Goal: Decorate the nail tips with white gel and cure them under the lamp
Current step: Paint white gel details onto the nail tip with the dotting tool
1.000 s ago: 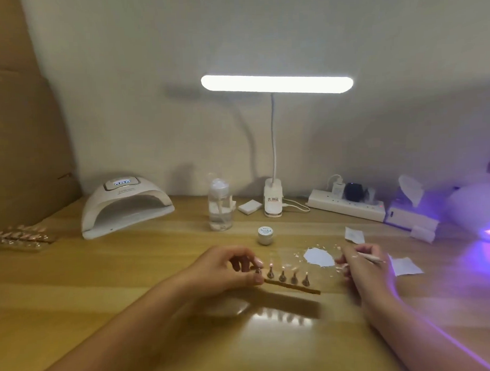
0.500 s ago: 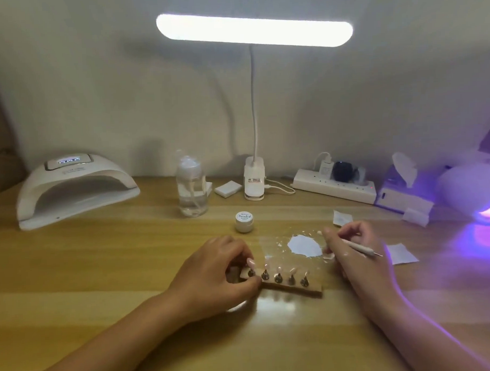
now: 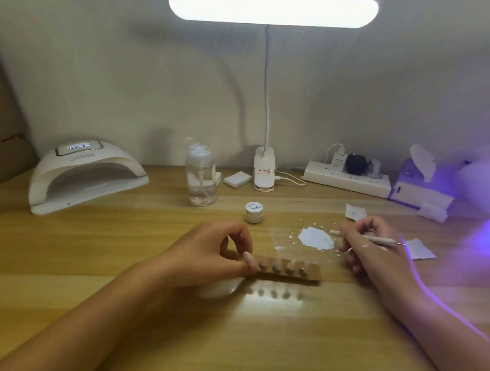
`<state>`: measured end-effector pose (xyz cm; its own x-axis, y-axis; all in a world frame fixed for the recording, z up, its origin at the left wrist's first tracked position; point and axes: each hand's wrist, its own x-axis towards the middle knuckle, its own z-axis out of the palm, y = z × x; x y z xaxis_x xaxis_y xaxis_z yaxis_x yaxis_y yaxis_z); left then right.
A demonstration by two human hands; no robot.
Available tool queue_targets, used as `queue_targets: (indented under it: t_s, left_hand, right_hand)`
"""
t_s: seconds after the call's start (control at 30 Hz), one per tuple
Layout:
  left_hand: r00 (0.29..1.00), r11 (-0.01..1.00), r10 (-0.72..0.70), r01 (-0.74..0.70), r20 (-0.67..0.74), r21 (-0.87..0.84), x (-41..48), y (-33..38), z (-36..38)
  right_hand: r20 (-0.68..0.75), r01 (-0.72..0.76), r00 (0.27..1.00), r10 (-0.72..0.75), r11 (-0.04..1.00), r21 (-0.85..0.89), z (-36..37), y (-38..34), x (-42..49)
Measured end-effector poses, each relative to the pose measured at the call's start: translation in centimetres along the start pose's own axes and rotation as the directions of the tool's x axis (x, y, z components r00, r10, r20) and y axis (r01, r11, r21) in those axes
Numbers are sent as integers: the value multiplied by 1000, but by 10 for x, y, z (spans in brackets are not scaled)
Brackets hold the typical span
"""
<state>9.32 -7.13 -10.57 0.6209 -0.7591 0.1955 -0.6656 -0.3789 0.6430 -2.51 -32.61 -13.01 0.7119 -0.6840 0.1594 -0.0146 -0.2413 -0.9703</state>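
Observation:
A small wooden strip (image 3: 310,272) carrying several nail tips (image 3: 277,267) on stands lies on the desk in front of me. My left hand (image 3: 210,256) pinches its left end between thumb and fingers. My right hand (image 3: 371,247) holds a thin white dotting pen (image 3: 362,236), its tip beside a puddle of white gel (image 3: 315,237) on a clear sheet. A small white gel jar (image 3: 254,212) stands behind the strip. The white curing lamp (image 3: 85,175) sits at the back left, its display lit.
A clear pump bottle (image 3: 200,175), a clip desk lamp (image 3: 263,170) with its bright bar overhead, a power strip (image 3: 349,179) and a tissue box (image 3: 419,190) line the back. Paper wipes (image 3: 418,248) lie right. Purple light glows at the far right edge.
My head has moved closer and lower, so everything looks larger. The left hand has shifted its grip on the strip's left end. The right hand still holds the pen by the gel.

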Motion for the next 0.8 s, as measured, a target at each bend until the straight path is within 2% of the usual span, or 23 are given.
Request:
queue_targets:
  t_s: [0.07,0.33,0.53,0.7,0.8]
  left_hand:
    - [999,999,-45,44,9,28,1,-8,-13]
    - [985,983,-174,173,-1,-61,-2,-39,-36]
    - [982,966,-185,187,28,-181,-3,-38,-37]
    - [989,981,-150,149,0,-125,-3,-34,-37]
    - [991,990,-134,134,-9,-54,-3,-32,-38]
  right_hand:
    - [17,2,1000,-2,1000,0,1,1,-1]
    - [19,20,1000,-19,999,-41,2,0,-3]
    - [63,27,998,-23,997,-70,3,-1,-6]
    - [99,33,995,-18,988,-148,5,-1,-5]
    - [61,19,998,-11,991,-132,4,-2,-6]
